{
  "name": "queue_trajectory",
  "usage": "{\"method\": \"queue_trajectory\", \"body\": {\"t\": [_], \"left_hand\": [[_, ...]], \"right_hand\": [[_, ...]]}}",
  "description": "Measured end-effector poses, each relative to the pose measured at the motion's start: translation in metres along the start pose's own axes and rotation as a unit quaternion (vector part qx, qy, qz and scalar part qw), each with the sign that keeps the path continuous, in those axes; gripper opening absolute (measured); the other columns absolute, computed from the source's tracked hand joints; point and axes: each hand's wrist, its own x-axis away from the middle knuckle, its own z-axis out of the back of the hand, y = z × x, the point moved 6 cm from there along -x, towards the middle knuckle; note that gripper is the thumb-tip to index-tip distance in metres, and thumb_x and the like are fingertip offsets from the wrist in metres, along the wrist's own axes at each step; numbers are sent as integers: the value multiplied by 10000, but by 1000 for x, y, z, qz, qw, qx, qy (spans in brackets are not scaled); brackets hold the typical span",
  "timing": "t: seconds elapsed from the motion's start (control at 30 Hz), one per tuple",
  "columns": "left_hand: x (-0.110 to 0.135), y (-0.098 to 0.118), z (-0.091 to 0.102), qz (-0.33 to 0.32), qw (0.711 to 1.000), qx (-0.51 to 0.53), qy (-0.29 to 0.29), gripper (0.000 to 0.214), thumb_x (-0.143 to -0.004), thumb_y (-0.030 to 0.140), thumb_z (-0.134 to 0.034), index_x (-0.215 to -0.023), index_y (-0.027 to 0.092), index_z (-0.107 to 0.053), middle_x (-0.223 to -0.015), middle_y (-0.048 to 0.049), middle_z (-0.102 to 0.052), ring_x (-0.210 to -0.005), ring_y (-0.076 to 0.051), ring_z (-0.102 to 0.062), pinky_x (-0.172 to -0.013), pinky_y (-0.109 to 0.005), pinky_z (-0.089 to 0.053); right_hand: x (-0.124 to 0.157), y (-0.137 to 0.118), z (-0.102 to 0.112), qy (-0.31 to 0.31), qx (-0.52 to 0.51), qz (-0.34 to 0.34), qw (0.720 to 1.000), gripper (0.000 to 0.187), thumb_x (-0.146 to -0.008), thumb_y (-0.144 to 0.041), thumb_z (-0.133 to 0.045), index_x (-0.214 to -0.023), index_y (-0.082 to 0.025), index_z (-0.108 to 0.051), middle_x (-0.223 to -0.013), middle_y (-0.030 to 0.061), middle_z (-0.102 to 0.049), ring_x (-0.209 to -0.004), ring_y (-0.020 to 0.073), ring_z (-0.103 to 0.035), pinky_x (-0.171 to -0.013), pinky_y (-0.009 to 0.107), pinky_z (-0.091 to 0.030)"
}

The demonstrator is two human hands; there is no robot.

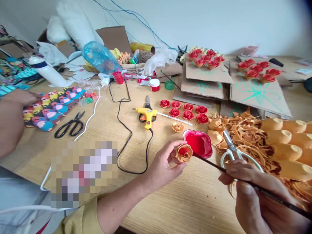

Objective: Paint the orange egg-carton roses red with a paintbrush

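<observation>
My left hand (163,165) pinches a small orange paper rose (184,153), partly streaked with red, just above the wooden table (185,201). My right hand (253,195) grips a thin dark paintbrush (219,167) whose tip touches the rose. Right behind the rose lies a shallow dish of red paint (198,143). Several finished red roses (185,110) sit in rows further back, with one unpainted orange rose (177,126) beside them.
A yellow glue gun (147,115) with black cord, black scissors (70,125), white-handled scissors (234,151), orange egg-carton scraps (246,133) and cartons (285,143) lie around. Cardboard sheets (207,78) carry more red roses. Another person's arm (11,120) rests at left by colourful pieces (52,107).
</observation>
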Motion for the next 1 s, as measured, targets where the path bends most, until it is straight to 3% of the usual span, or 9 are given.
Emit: {"method": "queue_trajectory", "body": {"t": [0.1,0.2,0.37,0.7,1.0], "left_hand": [[0,-1,1,17,1000,-3,5,482,-860,142,-753,-1322,203,-629,-1268,-90,-720,-1064,-194,-745,-909,-276,-637],[0,-1,2,14,1000,-21,10,491,-862,160,-766,-1333,200,-633,-1296,-99,-711,-1093,-199,-738,-909,-268,-636],[1,2,2,-19,999,-48,0,503,-879,123,-725,-1366,209,-636,-1314,-96,-682,-1119,-192,-719,-910,-250,-642],[2,11,-3,-80,992,-84,-42,543,-899,49,-651,-1410,226,-606,-1250,-82,-639,-1092,-168,-679,-891,-231,-646],[3,13,-4,-82,991,-90,-53,539,-913,62,-657,-1420,234,-597,-1236,-80,-632,-1061,-158,-677,-881,-222,-650]], "right_hand": [[-3,-5,-8,-67,-9,64,996,125,-1036,-216,-549,-1080,-247,-661,-784,49,-713,-727,223,-714,-682,391,-572],[-2,-3,-14,-97,-25,109,989,187,-986,-117,-546,-1109,-223,-639,-791,41,-704,-711,191,-690,-663,352,-555],[5,7,-19,-109,-49,105,987,251,-931,-49,-563,-1122,-190,-645,-847,52,-697,-752,173,-670,-702,339,-551],[5,12,-26,-136,-67,97,984,229,-957,-47,-566,-1126,-182,-639,-866,44,-686,-776,151,-651,-717,312,-526],[1,6,-31,-139,-28,110,984,220,-964,-58,-552,-1115,-194,-636,-830,18,-679,-731,132,-641,-683,268,-511]]}}
